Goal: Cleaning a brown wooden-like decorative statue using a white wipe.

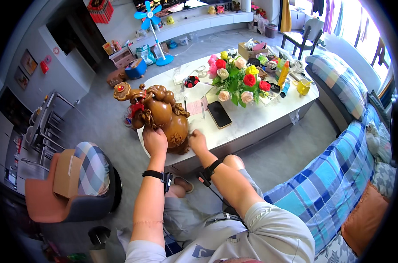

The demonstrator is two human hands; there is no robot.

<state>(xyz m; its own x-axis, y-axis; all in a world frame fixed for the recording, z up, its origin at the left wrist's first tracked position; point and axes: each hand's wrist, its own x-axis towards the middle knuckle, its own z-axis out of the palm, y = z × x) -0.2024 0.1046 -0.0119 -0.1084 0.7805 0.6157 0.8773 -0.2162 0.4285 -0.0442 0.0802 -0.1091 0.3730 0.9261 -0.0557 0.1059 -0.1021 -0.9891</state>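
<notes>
A carved brown wooden gourd ornament stands at the near left end of a white-topped coffee table. Leaves and small round fruits are carved along it, and a red tie hangs near its top. My left hand grips the gourd low on its left side, thumb towards me and the other fingers hidden. Close to the lower right of the gourd is my right hand, its fingers curled. Whether something lies inside those fingers, or whether they touch the base, I cannot tell.
A smartphone, a pen and papers lie right of the gourd. Beyond them are a bouquet of artificial-looking flowers, a yellow mug and mixed clutter. A plaid-covered sofa curves along the right; an armchair holding a cardboard box stands left.
</notes>
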